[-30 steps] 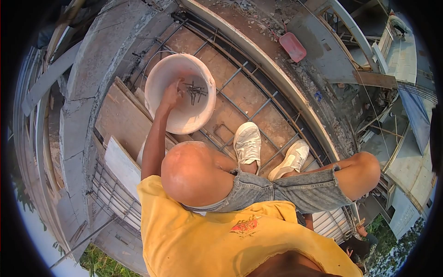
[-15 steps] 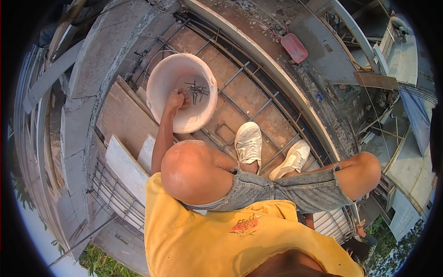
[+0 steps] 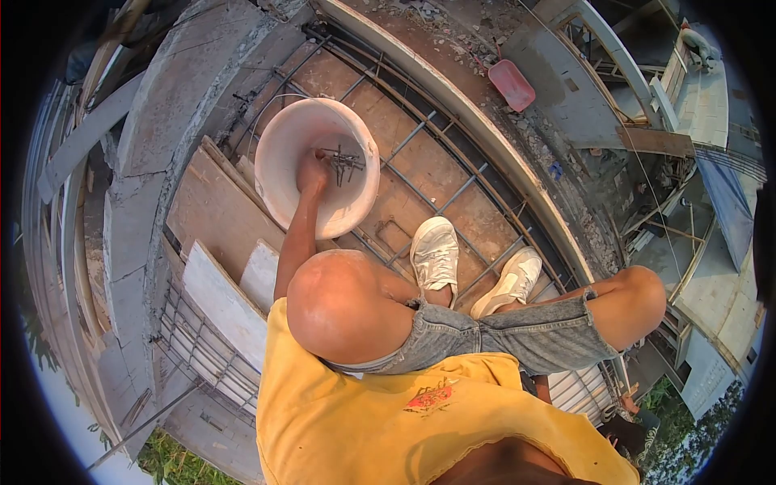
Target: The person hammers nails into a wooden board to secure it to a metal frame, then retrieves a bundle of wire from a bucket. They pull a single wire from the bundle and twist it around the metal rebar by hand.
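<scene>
A whitish bucket (image 3: 356, 206) stands tilted in view on the rebar grid, its wire handle at the rim. My left hand (image 3: 312, 171) is down inside it, its back toward the camera, at the left edge of a small pile of dark metal pieces (image 3: 346, 163), thin like nails or short rods. Its fingers are mostly hidden, so their grip is unclear. My right hand does not show.
Steel bars (image 3: 416, 129) cross the brown board floor under my shoes (image 3: 435, 250). Loose boards (image 3: 222, 299) lie left of my knee. A long raised edge (image 3: 485, 105) curves past on the right. Beyond it are a red wheelbarrow (image 3: 512, 85) and a person (image 3: 700, 44) at upper right.
My left hand has reached deeper into the bucket, toward the metal pieces, and turned so its back shows more. The bucket appears slightly lower in view.
</scene>
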Tool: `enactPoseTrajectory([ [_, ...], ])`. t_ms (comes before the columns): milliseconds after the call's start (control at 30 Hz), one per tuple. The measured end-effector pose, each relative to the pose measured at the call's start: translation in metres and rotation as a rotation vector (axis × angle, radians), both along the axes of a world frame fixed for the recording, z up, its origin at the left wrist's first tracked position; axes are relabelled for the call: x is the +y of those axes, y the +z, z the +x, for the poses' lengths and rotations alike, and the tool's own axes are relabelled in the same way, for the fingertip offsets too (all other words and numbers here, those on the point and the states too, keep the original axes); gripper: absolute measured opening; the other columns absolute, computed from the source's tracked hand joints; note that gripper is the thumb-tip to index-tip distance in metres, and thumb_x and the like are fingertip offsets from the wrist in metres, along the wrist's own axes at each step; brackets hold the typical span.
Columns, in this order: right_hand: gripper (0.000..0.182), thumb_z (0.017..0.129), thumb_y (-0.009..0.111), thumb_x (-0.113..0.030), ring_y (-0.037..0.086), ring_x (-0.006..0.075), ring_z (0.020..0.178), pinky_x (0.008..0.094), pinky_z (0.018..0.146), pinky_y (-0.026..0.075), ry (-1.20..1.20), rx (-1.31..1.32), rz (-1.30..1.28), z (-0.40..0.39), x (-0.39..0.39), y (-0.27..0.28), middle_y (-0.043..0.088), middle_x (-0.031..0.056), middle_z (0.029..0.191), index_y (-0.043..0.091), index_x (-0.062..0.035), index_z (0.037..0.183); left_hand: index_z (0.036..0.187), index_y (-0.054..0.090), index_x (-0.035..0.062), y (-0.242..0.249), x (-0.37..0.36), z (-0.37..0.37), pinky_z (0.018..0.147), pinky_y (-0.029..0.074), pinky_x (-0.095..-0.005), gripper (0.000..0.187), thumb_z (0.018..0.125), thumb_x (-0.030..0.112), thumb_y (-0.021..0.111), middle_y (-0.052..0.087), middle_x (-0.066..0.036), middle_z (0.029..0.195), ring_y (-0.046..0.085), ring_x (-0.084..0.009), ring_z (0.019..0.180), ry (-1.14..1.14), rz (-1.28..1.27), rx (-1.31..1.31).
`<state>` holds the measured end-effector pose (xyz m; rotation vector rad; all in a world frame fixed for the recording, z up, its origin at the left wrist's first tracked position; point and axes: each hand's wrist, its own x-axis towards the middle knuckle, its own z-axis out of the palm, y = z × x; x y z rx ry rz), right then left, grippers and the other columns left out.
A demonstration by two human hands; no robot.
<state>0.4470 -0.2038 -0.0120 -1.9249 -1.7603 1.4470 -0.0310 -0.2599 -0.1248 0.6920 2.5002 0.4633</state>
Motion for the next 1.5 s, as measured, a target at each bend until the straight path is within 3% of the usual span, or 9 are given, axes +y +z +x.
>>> enactPoseTrajectory([
  [367, 0.044, 0.095, 0.065, -0.023, 0.059, 0.0163, 0.11, 0.0307, 0.098, 0.044, -0.018, -0.145, 0.028, 0.072, -0.002, 0.03, 0.065, 0.0101, 0.125, 0.057, -0.0001, 0.133, 0.117, 0.066, 0.0167, 0.049, 0.015, 0.016, 0.085, 0.053, -0.0504, 0.027, 0.096, 0.019, 0.049, 0.066, -0.016, 0.113, 0.067, -0.0375, 0.101, -0.409, -0.161, 0.236],
  [767, 0.042, 0.097, 0.065, -0.023, 0.059, 0.0144, 0.11, 0.0294, 0.097, 0.044, -0.141, -0.363, 0.222, 0.219, 0.05, 0.102, 0.065, 0.0089, 0.124, 0.059, 0.0007, 0.131, 0.108, 0.066, 0.0054, 0.026, -0.007, -0.003, 0.082, 0.054, -0.0495, 0.023, 0.088, 0.012, 0.059, 0.067, -0.018, 0.109, 0.068, -0.0399, 0.097, -0.454, -0.206, 0.323],
  [867, 0.041, 0.097, 0.065, -0.023, 0.059, 0.0139, 0.11, 0.0291, 0.097, 0.044, -0.185, -0.401, 0.349, 0.257, 0.093, 0.133, 0.065, 0.0086, 0.124, 0.06, 0.001, 0.13, 0.106, 0.067, 0.0046, 0.102, -0.003, 0.004, 0.078, 0.054, -0.0484, 0.021, 0.086, 0.011, 0.062, 0.067, -0.018, 0.104, 0.069, -0.0383, 0.093, -0.481, -0.184, 0.052],
  [967, 0.041, 0.097, 0.065, -0.023, 0.059, 0.0134, 0.11, 0.0288, 0.097, 0.044, -0.23, -0.367, 0.536, 0.272, 0.157, 0.157, 0.065, 0.0083, 0.124, 0.061, 0.0012, 0.13, 0.112, 0.064, 0.0063, 0.151, -0.024, 0.008, 0.064, 0.053, -0.037, 0.023, 0.091, 0.013, 0.062, 0.066, -0.012, 0.094, 0.065, -0.0225, 0.072, -0.517, 0.321, -0.145],
  [1067, 0.04, 0.098, 0.064, -0.022, 0.058, 0.0127, 0.109, 0.028, 0.096, 0.044, -0.271, -0.073, 0.732, 0.253, 0.233, 0.164, 0.065, 0.0068, 0.125, 0.06, 0.0012, 0.13, 0.127, 0.057, 0.0096, 0.232, -0.039, 0.025, 0.055, 0.046, -0.0243, 0.034, 0.093, 0.014, 0.062, 0.061, -0.004, 0.09, 0.047, -0.0076, 0.058, 0.172, 0.487, -0.794],
  [1167, 0.039, 0.1, 0.062, -0.021, 0.058, 0.0122, 0.11, 0.027, 0.095, 0.043, -0.21, 0.211, 0.803, 0.188, 0.282, 0.179, 0.064, 0.0046, 0.125, 0.059, 0.0003, 0.132, 0.146, 0.043, 0.0124, 0.253, -0.076, 0.029, 0.047, 0.038, -0.0181, 0.052, 0.096, 0.012, 0.059, 0.061, -0.002, 0.091, 0.034, -0.0034, 0.052, 0.376, 1.059, -1.187],
  [1200, 0.04, 0.1, 0.063, -0.022, 0.058, 0.0125, 0.11, 0.0269, 0.095, 0.043, -0.175, 0.198, 0.751, 0.174, 0.294, 0.181, 0.063, 0.0049, 0.125, 0.059, 0.0007, 0.132, 0.149, 0.039, 0.0122, 0.256, -0.086, 0.032, 0.049, 0.042, -0.0189, 0.054, 0.098, 0.008, 0.055, 0.058, -0.003, 0.093, 0.04, -0.0052, 0.056, 0.408, 1.224, -1.295],
  [1433, 0.044, 0.096, 0.068, -0.021, 0.055, 0.0072, 0.099, 0.0216, 0.086, 0.043, 0.136, 0.192, 0.566, 0.089, 0.306, 0.194, 0.063, 0.0023, 0.114, 0.058, 0.0024, 0.132, 0.149, 0.039, 0.0117, 0.309, -0.08, 0.013, 0.056, 0.048, -0.0197, 0.054, 0.097, 0.011, 0.056, 0.058, -0.006, 0.095, 0.052, -0.0094, 0.072, 0.292, 1.561, -1.158],
  [1500, 0.042, 0.096, 0.068, -0.02, 0.055, 0.0056, 0.095, 0.0204, 0.081, 0.043, 0.178, 0.106, 0.526, 0.09, 0.299, 0.193, 0.064, 0.0006, 0.109, 0.059, 0.0021, 0.13, 0.133, 0.053, 0.0095, 0.322, -0.065, -0.017, 0.054, 0.048, -0.0202, 0.034, 0.101, 0.021, 0.055, 0.057, -0.007, 0.091, 0.053, -0.0106, 0.073, 0.284, 1.534, -1.105],
])
